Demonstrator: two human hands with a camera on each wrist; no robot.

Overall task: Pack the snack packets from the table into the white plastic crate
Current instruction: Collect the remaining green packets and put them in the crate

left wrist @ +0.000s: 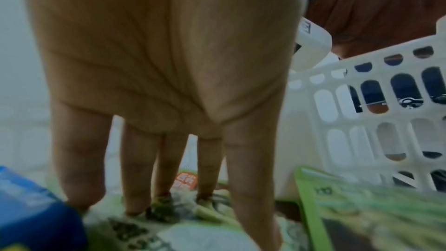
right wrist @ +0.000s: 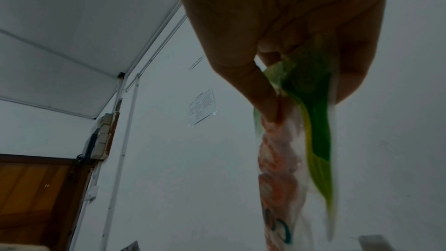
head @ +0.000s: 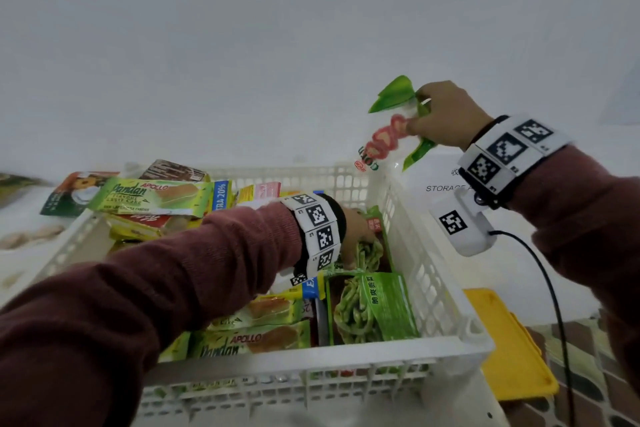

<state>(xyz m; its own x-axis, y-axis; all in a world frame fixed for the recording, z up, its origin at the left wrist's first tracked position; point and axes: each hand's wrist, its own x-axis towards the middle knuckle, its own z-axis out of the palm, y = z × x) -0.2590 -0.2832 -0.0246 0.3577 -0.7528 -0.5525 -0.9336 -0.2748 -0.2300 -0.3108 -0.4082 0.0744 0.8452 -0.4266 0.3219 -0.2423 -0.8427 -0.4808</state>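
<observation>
Step in hand: one more snack packet is on its way in while room is made for it, as I read it
Packet in the air: a clear bag with green edges and red-orange rings (head: pixel 389 128), hanging loose above the far right corner of the white plastic crate (head: pixel 446 308), its lower end about level with the rim
Look of it: thin, crinkly film, pinched near one end so the rest dangles; the right wrist view shows it blurred (right wrist: pixel 299 140)
Right hand: the right hand (head: pixel 446 114) holds that bag, fingers and thumb curled round its top
Left hand: the left hand (head: pixel 356 236) is down inside the crate, fingers (left wrist: pixel 82 159) straight and spread, tips pressing on a green vegetable-snack pack (left wrist: pixel 198 209); it holds nothing
Next move, my guess: lower the bag into the right side by the wall, with the left hand keeping the packs flat or drawing clear first
Crate contents: green vegetable packs (head: pixel 374 308) along the right, Apollo pandan cake packs (head: pixel 252 340) near the front, more pandan packs (head: pixel 156 198) heaped at the far left
Still outside: a few packets (head: pixel 65 198) on the worktop (head: pixel 20 253) beyond the crate's left corner
Nearby: a yellow lid or board (head: pixel 512 347) right of the crate
</observation>
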